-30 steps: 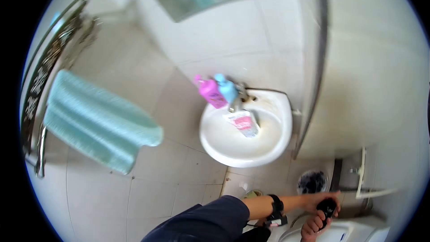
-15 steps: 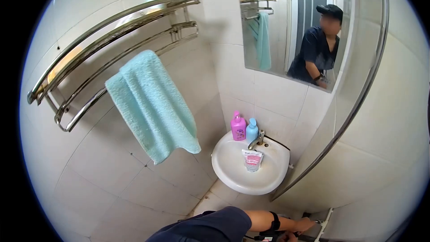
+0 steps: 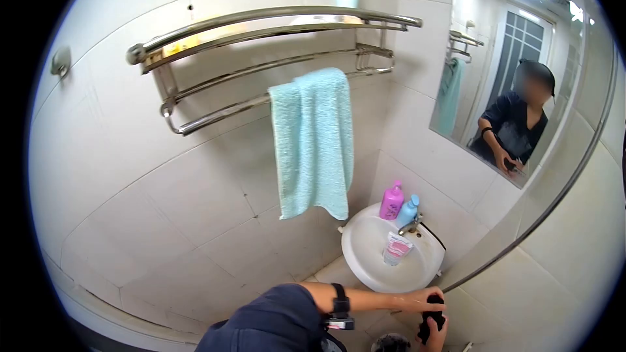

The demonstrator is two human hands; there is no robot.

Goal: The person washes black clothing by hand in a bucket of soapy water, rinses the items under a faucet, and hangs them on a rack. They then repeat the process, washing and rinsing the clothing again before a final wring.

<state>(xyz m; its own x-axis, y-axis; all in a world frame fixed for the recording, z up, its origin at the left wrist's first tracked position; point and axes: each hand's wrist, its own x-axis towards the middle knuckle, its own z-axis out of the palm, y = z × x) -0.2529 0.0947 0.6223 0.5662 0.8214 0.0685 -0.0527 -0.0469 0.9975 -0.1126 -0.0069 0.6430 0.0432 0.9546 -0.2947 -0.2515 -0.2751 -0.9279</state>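
Observation:
At the lower right, just below the sink, my left hand (image 3: 422, 300) reaches across with its fingers closed over the top of a small black object (image 3: 431, 321). My right hand (image 3: 437, 337) grips the same object from below, partly cut off by the frame's bottom. The object is dark and lumpy, and its kind cannot be made out. A black band with a small device (image 3: 340, 306) sits on my left forearm. Beneath my hands a round dark-filled container (image 3: 391, 343) shows at the bottom edge.
The white sink (image 3: 355, 257) holds a pink-and-white tube (image 3: 396, 248). A pink pump bottle (image 3: 392, 201), a blue bottle (image 3: 407, 210) and a faucet (image 3: 412, 223) stand at its back. A turquoise towel (image 3: 313, 146) hangs from the metal rack (image 3: 222, 114). A mirror (image 3: 482, 107) reflects a person.
My left hand has come away from the white pipe at the lower right and now holds the black object with my right hand. The view has swung left, shifting the sink and towel rightward.

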